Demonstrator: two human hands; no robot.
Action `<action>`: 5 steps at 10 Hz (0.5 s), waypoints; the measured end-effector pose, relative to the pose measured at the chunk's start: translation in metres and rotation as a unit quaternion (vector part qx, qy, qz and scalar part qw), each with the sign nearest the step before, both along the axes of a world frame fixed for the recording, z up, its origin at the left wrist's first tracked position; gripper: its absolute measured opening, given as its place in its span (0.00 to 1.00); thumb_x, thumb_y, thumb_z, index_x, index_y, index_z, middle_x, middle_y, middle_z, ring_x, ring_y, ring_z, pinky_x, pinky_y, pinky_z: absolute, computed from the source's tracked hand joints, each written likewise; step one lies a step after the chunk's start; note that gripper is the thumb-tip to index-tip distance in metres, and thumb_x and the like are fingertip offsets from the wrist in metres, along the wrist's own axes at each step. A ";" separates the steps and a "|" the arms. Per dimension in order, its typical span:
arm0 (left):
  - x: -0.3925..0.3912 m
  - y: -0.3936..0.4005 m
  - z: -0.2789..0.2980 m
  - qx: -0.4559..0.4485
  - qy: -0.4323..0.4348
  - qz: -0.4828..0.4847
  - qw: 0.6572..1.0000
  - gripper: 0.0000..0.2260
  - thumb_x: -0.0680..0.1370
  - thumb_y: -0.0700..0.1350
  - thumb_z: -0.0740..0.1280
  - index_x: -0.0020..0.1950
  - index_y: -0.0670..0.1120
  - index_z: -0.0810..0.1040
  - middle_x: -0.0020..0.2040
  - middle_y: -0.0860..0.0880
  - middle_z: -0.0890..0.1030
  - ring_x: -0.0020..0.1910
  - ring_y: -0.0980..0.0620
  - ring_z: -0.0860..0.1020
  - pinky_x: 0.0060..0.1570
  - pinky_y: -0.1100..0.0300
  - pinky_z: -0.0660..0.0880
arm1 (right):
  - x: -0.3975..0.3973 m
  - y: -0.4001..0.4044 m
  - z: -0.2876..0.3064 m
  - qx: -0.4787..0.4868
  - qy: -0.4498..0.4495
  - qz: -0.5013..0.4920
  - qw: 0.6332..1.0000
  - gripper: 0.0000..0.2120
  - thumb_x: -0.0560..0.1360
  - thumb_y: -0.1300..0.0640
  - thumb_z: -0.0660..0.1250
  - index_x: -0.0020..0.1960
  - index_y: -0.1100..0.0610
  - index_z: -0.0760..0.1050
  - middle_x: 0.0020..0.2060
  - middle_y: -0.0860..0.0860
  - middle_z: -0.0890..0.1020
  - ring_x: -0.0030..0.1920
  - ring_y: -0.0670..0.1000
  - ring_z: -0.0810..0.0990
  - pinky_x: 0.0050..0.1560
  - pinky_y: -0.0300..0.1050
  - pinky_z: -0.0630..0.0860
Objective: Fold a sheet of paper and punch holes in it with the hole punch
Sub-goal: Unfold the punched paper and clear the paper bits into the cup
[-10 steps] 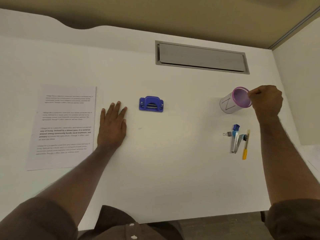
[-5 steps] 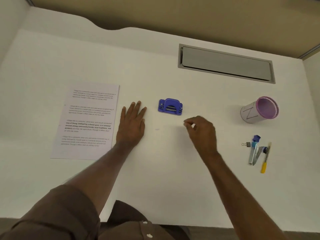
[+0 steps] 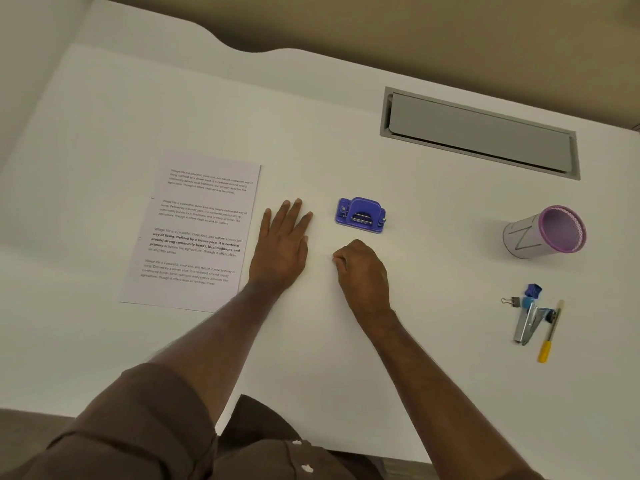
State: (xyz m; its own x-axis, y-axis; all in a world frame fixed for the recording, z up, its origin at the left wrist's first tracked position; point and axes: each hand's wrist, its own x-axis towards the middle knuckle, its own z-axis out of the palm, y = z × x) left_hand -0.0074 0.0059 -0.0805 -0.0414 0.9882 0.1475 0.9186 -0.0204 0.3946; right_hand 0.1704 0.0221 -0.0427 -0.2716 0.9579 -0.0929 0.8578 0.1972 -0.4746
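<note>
Two bare hands lay on the white counter (image 3: 346, 358); the left hand (image 3: 282, 242) rested flat, palm down with fingers straight and close together, grasping nothing, just to the right of the sheet of paper (image 3: 194, 230) and not overlapping it; the right hand (image 3: 362, 270) sat loosely curled with its fingertips drawn together at the counter surface, and whether it pinched anything could not be told; the sheet lay flat and unfolded at the left, printed in four short blocks of text, each beginning "Village life is a peaceful, close-knit, and nature-connected way of living", with the third block partly in bold, including "Defined by a slower pace, it is centered around strong community bonds, local traditions"; the blue hole punch (image 3: 360, 215) stood beyond the hands, near the left fingertips and apart from both hands; any lettering on its front edge was too small to read; a white cup with a purple rim (image 3: 543, 233) lay tilted on its side at the right, with a large "N" drawn on its wall; nearer the person lay a small cluster of a binder clip (image 3: 508, 301), a metal stapler (image 3: 526, 323) and a yellow-handled tool (image 3: 549, 336), touching one another; a grey recessed hatch (image 3: 481, 133) was set in the far part of the counter.
</note>
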 end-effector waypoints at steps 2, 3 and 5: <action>-0.001 0.000 -0.002 0.000 -0.001 0.000 1.000 0.23 0.83 0.46 0.52 0.76 0.44 0.71 0.80 0.43 0.65 0.80 0.42 0.61 0.79 0.39 0.55 | -0.003 -0.003 -0.002 0.020 0.025 0.013 0.999 0.06 0.78 0.64 0.67 0.46 0.65 0.81 0.43 0.62 0.82 0.44 0.63 0.81 0.46 0.58 0.79; -0.001 0.000 -0.002 0.005 0.004 0.000 1.000 0.22 0.83 0.46 0.53 0.76 0.44 0.71 0.80 0.43 0.66 0.80 0.42 0.62 0.79 0.39 0.56 | 0.000 -0.003 -0.003 0.033 0.035 -0.006 0.999 0.06 0.78 0.62 0.68 0.47 0.64 0.82 0.43 0.60 0.83 0.44 0.61 0.82 0.46 0.56 0.79; -0.001 -0.001 -0.003 0.002 0.009 0.000 1.000 0.22 0.83 0.46 0.53 0.76 0.44 0.71 0.80 0.43 0.65 0.80 0.42 0.62 0.79 0.39 0.56 | -0.001 0.002 0.000 0.037 -0.012 0.035 0.999 0.05 0.76 0.65 0.70 0.43 0.65 0.81 0.40 0.62 0.82 0.40 0.63 0.81 0.40 0.57 0.80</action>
